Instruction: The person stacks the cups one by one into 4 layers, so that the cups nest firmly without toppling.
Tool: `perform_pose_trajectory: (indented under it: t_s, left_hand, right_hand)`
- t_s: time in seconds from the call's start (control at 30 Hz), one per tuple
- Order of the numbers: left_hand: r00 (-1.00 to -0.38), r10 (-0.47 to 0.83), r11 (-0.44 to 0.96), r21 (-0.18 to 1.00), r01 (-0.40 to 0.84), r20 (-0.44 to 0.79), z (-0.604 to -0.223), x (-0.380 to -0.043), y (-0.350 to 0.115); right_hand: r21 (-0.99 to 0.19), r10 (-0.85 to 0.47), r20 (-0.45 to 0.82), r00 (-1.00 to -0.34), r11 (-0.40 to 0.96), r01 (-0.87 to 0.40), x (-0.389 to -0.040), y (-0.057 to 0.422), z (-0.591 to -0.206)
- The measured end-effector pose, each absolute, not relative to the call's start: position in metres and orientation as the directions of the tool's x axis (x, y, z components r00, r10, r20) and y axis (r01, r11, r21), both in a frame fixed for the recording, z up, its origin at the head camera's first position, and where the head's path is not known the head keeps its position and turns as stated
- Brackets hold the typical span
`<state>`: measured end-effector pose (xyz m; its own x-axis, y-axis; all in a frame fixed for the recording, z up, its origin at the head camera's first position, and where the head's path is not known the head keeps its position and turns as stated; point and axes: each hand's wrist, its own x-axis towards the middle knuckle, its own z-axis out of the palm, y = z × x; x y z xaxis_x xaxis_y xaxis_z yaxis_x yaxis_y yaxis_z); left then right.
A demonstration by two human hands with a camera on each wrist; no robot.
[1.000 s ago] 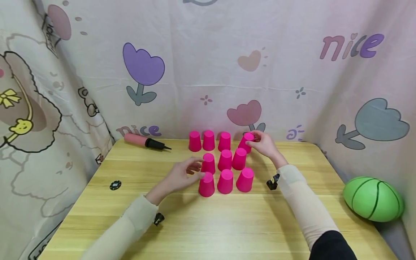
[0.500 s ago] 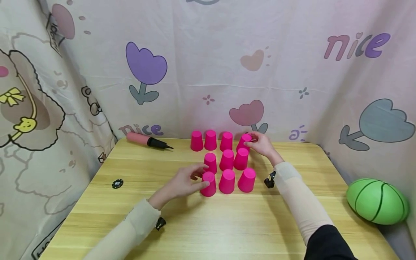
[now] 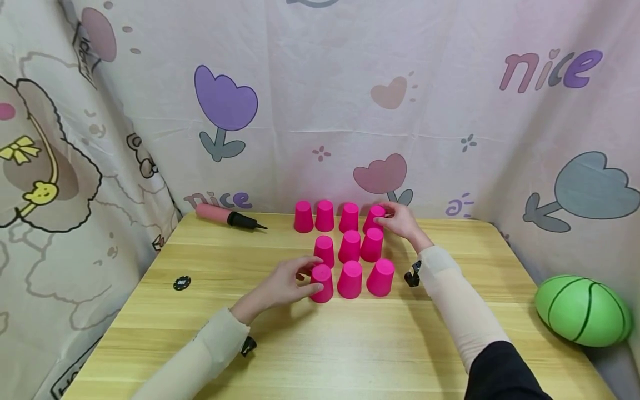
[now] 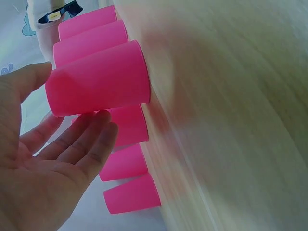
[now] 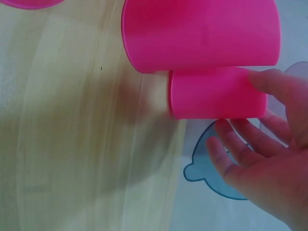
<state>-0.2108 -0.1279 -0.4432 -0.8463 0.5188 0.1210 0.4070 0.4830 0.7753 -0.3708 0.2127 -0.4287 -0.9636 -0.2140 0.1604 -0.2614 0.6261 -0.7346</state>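
Note:
Pink cups stand upside down on the table in three rows. My left hand point(image 3: 287, 282) is at the front row's left cup point(image 3: 322, 284); in the left wrist view, thumb and curled fingers point(image 4: 98, 139) close about this cup point(image 4: 101, 79). At the back row's right end, my right hand point(image 3: 400, 220) pinches a cup point(image 3: 372, 218). The right wrist view shows the thumb on that cup point(image 5: 216, 94), with fingertips along its side. The middle row's left cup point(image 3: 324, 250) stands behind my left fingers.
A pink and black hand pump point(image 3: 227, 216) lies at the table's back left. Nearer on the left is a black chip point(image 3: 182, 283). A green ball point(image 3: 582, 311) sits beyond the table's right edge. Patterned curtain point(image 3: 310, 111) hangs behind the table.
My right hand has slid its cup a little left, toward the rest of the back row. The left hand has come down and closer about the front left cup.

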Motion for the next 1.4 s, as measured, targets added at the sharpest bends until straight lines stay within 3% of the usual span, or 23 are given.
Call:
perform_pose_trajectory:
  t_s: [0.9, 1.4]
  left_hand:
    - [-0.848, 0.522, 0.481, 0.792, 0.377, 0.088, -0.451, -0.212, -0.127]
    - [-0.859, 0.508, 0.49, 0.799, 0.349, 0.063, -0.45, -0.213, -0.126]
  right_hand:
    - [-0.742, -0.208, 0.144, -0.968, 0.624, -0.244, -0.374, 0.213, -0.435]
    - [-0.75, -0.22, 0.135, -0.966, 0.614, -0.244, -0.359, 0.222, -0.426]
